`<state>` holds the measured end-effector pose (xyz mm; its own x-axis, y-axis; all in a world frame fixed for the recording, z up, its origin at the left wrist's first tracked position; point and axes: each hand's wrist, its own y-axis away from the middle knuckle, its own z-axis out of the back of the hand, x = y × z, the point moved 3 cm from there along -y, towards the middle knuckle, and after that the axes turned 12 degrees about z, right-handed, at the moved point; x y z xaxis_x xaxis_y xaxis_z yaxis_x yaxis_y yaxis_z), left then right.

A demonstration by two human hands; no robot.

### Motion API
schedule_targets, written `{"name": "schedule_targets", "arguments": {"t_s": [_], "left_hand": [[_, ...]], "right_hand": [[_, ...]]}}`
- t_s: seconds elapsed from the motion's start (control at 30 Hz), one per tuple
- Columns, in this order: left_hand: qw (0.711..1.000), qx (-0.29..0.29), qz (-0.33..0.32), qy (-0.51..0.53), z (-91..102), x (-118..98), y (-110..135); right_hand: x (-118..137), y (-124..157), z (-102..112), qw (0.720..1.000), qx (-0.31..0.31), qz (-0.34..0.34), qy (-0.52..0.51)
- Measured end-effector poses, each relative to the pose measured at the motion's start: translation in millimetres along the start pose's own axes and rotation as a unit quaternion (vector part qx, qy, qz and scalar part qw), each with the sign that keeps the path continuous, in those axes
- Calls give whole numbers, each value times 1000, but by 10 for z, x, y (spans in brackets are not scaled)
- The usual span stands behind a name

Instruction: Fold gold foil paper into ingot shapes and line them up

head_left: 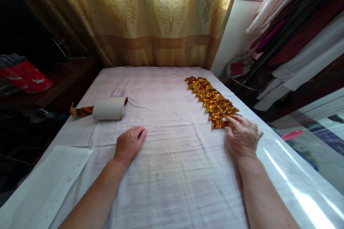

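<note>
A row of several folded gold foil pieces (pixel 212 100) lies along the right side of a table covered with white cloth (pixel 166 157). My right hand (pixel 243 136) rests at the near end of the row, fingers bent, fingertips touching the nearest gold piece. My left hand (pixel 130 143) lies knuckles up on the cloth at centre left, fingers curled under, with nothing visible in it. A white roll (pixel 109 108) with a strip of gold foil trailing from it lies to the far left of my left hand.
A sheet of white paper (pixel 45 182) lies at the near left corner. A golden patterned curtain (pixel 150 18) hangs behind the table. Stacked fabrics (pixel 295 39) fill shelves on the right. A red bag (pixel 25 77) sits on dark furniture at left.
</note>
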<state>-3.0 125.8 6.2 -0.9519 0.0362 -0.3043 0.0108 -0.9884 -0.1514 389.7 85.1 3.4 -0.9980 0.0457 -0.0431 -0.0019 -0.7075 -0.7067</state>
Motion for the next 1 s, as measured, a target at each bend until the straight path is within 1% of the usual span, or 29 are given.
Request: {"name": "schedule_targets", "arguments": {"t_s": [0.1, 0.17, 0.23, 0.33, 0.37, 0.4, 0.47, 0.57, 0.73, 0.87, 1.0], "left_hand": [[1000, 3, -3, 30, -24, 16, -9], [998, -9, -4, 61, -9, 60, -40], [996, -52, 6, 79, 58, 151, -96], [984, -167, 47, 49, 234, 361, -195], [978, -196, 61, 35, 289, 434, -224], [973, -215, 78, 20, 333, 505, -251], [967, -222, 124, -11, 384, 634, -302], [963, -214, 157, -34, 405, 754, -382], [964, -200, 171, -50, 399, 842, -528], [963, -198, 165, -75, 368, 854, -551], [965, -215, 136, -69, 332, 858, -533]], "right_hand": [[259, -80, 45, 999, -6, 43, -27], [512, -120, 56, 994, 4, 90, -59], [800, -128, 51, 984, 23, 144, -100], [1206, -88, 19, 961, 71, 214, -162], [1318, -70, 3, 951, 93, 234, -181], [1411, -56, -9, 942, 108, 250, -197], [1536, -44, -34, 931, 131, 259, -223], [1603, -60, -66, 924, 142, 241, -261], [1584, -63, -121, 923, 152, 202, -290], [1572, -39, -149, 926, 142, 190, -293], [1571, -30, -162, 925, 142, 189, -297]]}}
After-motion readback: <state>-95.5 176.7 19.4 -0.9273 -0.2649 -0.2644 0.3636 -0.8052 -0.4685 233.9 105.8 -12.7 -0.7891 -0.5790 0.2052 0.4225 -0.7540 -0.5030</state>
